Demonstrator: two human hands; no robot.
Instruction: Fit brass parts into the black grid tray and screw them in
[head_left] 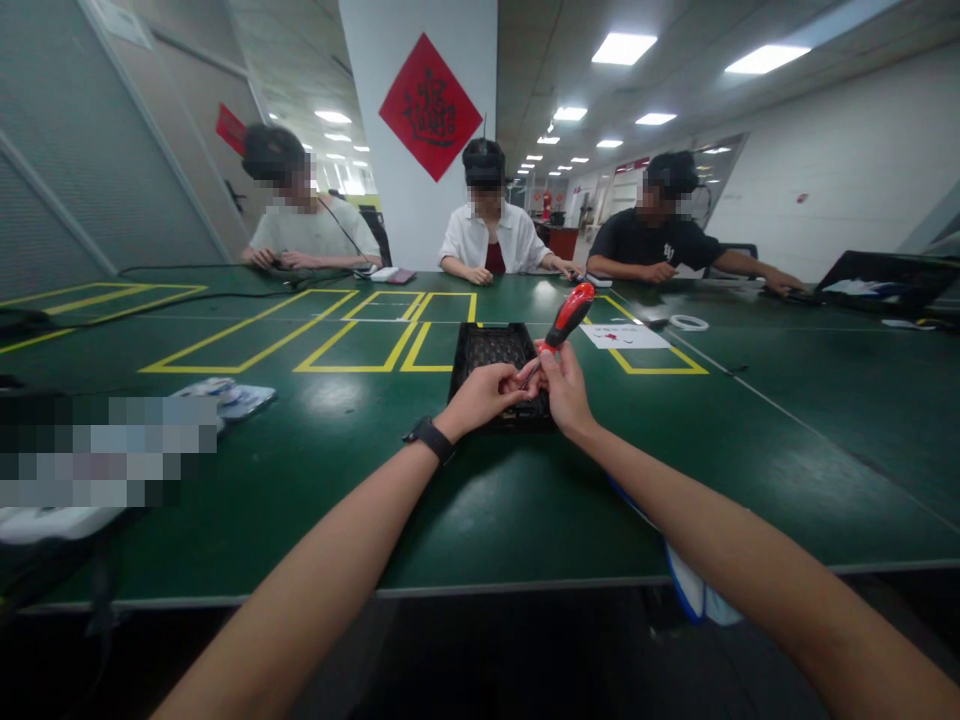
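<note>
My right hand grips a screwdriver with a red and black handle, the handle tilted up and to the right and its shaft pointing down to the left. Close beside it, my left hand has its fingers pinched together near the shaft's lower end. Whatever those fingers hold is too small or too hidden to make out. Both hands are over a black rectangular tray with a patterned floor, and they cover its near part. A dark band is on my left wrist.
A paper sheet and a white tape roll lie to the right on the green table, which has yellow taped outlines. Several items, partly blurred out, lie at left. Three people sit along the far side; a laptop stands at far right.
</note>
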